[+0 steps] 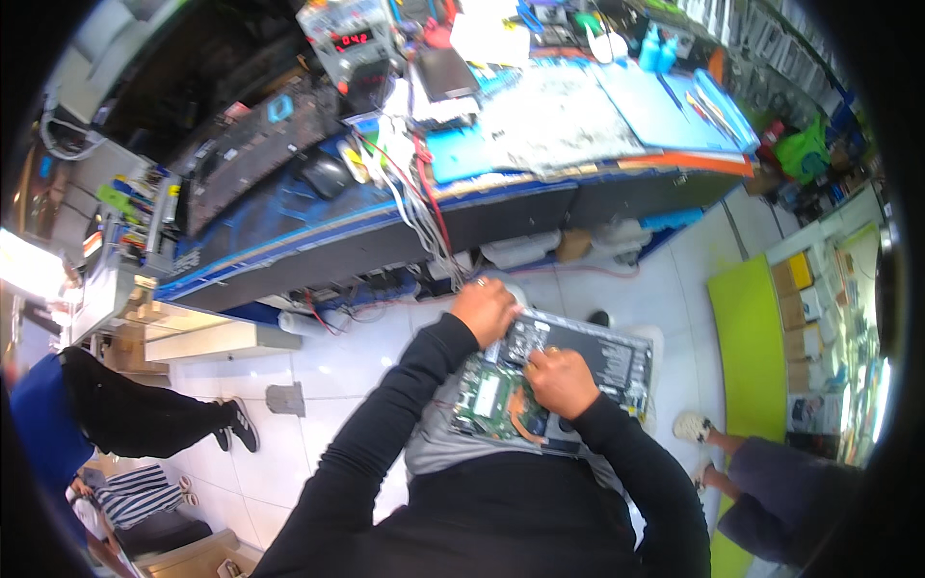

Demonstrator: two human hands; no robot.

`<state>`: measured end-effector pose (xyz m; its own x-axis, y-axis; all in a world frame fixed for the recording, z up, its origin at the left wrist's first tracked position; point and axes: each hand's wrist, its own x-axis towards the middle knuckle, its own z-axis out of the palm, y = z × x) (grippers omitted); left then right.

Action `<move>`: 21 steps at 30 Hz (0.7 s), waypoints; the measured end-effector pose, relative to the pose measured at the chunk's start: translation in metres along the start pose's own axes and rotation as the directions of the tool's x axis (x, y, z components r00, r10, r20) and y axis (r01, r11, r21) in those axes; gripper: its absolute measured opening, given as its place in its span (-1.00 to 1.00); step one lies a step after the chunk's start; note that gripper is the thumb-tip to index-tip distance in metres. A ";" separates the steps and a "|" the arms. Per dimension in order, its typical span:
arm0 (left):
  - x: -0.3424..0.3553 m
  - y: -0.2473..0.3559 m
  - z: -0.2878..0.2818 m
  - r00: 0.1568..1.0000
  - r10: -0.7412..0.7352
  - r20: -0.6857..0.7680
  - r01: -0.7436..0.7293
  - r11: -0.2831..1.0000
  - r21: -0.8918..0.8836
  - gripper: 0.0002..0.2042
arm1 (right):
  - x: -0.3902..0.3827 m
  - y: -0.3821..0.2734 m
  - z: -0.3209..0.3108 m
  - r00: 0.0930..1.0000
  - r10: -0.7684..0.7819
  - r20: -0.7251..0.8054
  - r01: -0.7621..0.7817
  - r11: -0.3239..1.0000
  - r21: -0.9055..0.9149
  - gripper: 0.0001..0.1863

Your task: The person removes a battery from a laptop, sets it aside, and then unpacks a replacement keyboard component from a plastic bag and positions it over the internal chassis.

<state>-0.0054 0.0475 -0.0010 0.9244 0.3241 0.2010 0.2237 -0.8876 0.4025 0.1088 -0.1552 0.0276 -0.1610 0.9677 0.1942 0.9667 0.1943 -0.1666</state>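
An opened laptop base (549, 448) lies across my lap with its insides showing. The green circuit board (487, 400) fills its left part, with a copper heat pipe (526, 420) beside it. A black battery (613, 358) takes up the far right part. My left hand (485, 310) grips the laptop's far left corner, its fingers curled at the edge. Over the middle of the laptop, my right hand (562, 382) is closed with its fingers pinched together. Whatever those fingers may hold is too small or hidden to make out.
Ahead stands a workbench (501, 207) with a power supply (349, 40), a keyboard (260, 144), a mouse (325, 174) and a blue mat (665, 111). Cables (409, 193) hang over its front edge. People sit at left (145, 405) and right (785, 491). A lime-green cabinet (747, 352) stands at right.
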 end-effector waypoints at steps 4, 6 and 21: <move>-0.011 0.002 -0.001 1.000 -0.018 -0.011 0.018 1.000 0.004 -0.77 | -0.001 -0.011 0.002 1.000 -0.005 0.009 0.005 1.000 -0.019 -0.91; -0.013 -0.001 -0.001 0.999 -0.014 -0.029 0.014 1.000 -0.012 -0.76 | 0.001 -0.011 0.006 1.000 -0.009 -0.005 0.009 0.999 -0.039 -0.91; -0.006 0.014 0.008 0.999 -0.042 0.004 0.041 0.999 0.031 -0.72 | -0.082 0.062 -0.025 0.913 0.407 0.011 -0.399 0.890 0.221 -0.35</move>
<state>-0.0056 0.0301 -0.0036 0.9156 0.3594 0.1804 0.2714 -0.8832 0.3824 0.1871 -0.2260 0.0254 0.2444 0.9646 0.0994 0.8804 -0.1778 -0.4396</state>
